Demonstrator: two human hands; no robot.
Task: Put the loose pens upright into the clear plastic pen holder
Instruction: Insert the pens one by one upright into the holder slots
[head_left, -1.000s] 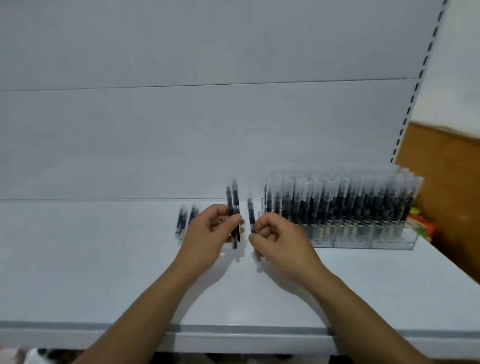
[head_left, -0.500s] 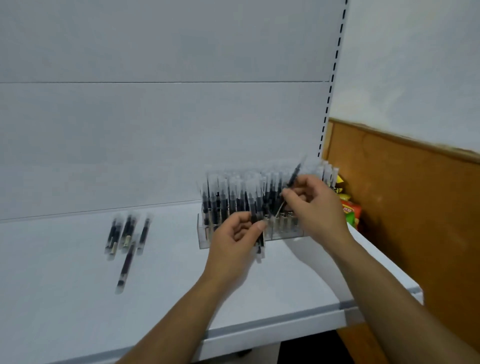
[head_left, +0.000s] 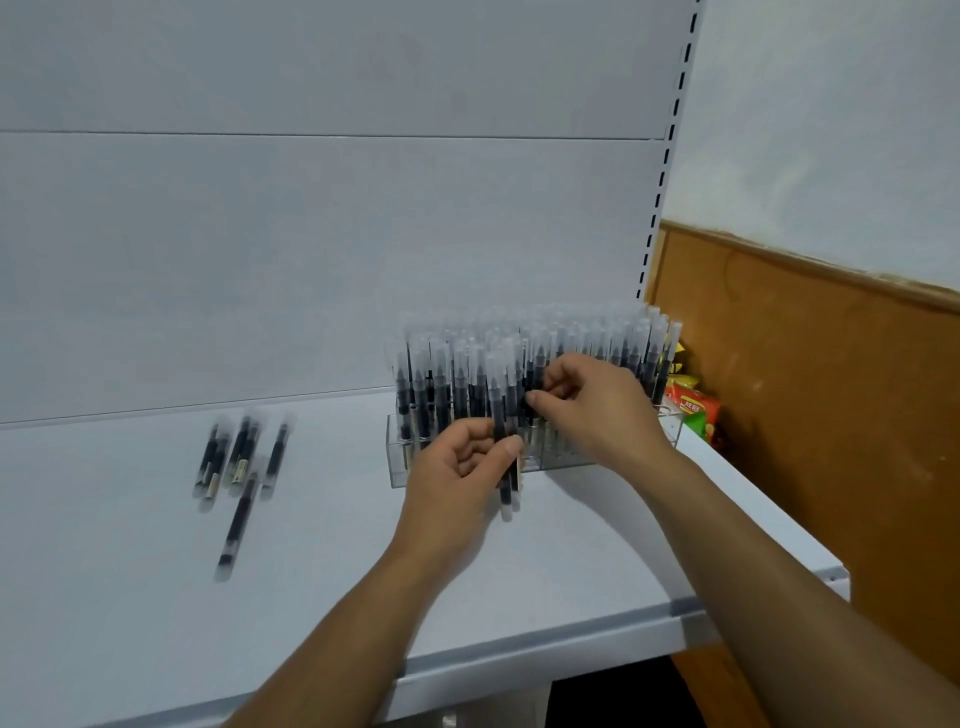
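Left hand (head_left: 457, 467) clamps two pens (head_left: 500, 415) (upright) — right hand (head_left: 597, 410) pinches a pen (head_left: 535, 376) in the holder (head_left: 397, 462).

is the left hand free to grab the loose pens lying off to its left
Probably not at once: the left hand grips a small bunch of pens in front of the pen holder. The way itself looks free, with only bare shelf between it and the loose pens.

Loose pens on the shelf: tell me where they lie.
In the head view the loose pens lie flat in a cluster on the white shelf, left of the clear pen holder and apart from the left hand.
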